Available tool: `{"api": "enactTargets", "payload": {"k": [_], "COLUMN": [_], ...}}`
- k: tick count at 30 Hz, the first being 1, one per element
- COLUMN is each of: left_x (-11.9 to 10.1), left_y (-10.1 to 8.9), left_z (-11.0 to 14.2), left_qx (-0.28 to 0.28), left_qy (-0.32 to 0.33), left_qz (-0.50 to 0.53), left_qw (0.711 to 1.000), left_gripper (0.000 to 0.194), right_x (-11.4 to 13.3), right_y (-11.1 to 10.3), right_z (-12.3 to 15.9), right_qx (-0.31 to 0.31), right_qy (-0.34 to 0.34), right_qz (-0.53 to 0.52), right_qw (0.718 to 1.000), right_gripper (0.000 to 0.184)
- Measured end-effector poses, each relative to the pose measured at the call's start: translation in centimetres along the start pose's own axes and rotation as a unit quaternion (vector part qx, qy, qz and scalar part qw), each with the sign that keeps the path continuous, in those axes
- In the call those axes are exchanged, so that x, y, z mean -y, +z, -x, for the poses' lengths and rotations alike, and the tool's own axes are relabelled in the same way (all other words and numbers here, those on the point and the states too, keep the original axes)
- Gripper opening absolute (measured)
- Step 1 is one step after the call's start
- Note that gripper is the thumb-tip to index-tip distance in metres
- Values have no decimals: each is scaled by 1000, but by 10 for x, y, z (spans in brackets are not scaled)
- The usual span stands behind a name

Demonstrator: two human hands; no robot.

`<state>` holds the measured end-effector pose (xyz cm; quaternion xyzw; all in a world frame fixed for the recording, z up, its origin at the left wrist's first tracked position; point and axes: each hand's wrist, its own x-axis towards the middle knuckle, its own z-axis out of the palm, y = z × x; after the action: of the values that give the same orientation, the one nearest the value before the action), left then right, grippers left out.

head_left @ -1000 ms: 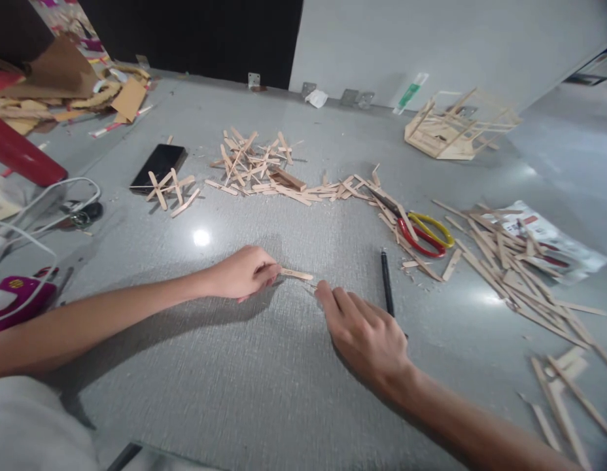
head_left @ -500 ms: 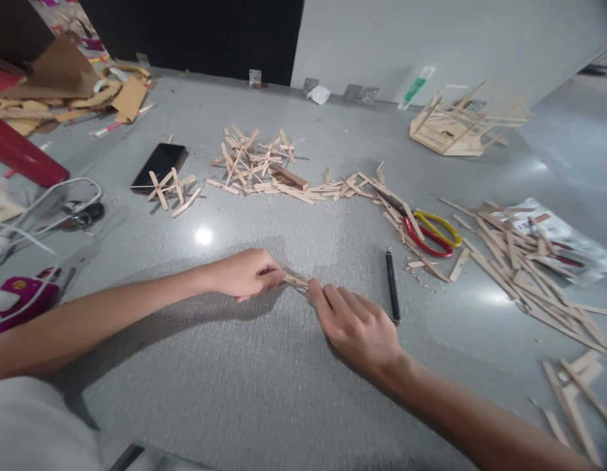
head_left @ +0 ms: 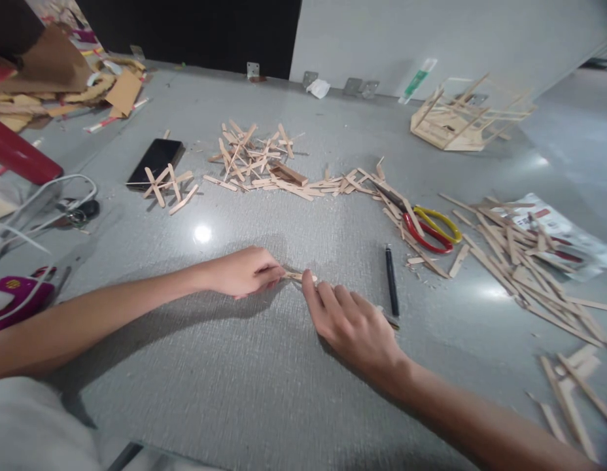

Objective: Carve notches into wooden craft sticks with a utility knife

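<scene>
Small stick (head_left: 294, 276): I saw it between the left hand (head_left: 249, 271) and right hand (head_left: 355, 324).
Pen (head_left: 392, 281): lay beyond the right hand, before the scissors (head_left: 410, 229).
Phone (head_left: 159, 156): lay left of the stick pile (head_left: 249, 136).

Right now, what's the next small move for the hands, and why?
Probably ease the right hand back slightly to check the small wooden stick: that hand covers part of it near one end, while the left hand pinches the other end and looks able to steady it.
</scene>
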<state>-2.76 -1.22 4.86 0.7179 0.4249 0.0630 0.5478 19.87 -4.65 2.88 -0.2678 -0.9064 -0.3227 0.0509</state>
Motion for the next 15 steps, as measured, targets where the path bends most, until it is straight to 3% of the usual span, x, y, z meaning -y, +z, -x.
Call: {"api": "enactTargets", "payload": {"k": [15], "left_x": [0], "left_y": [3], "left_z": [-1], "left_qx": [-16], "left_qy": [3], "left_qz": [-9], "left_qw": [1000], "left_gripper": [44], "right_x": [2], "right_y": [4], "right_z": [0], "right_qx": [14], "right_qy": [44], "right_qz": [-17], "right_qw": [999], "right_gripper": [30]}}
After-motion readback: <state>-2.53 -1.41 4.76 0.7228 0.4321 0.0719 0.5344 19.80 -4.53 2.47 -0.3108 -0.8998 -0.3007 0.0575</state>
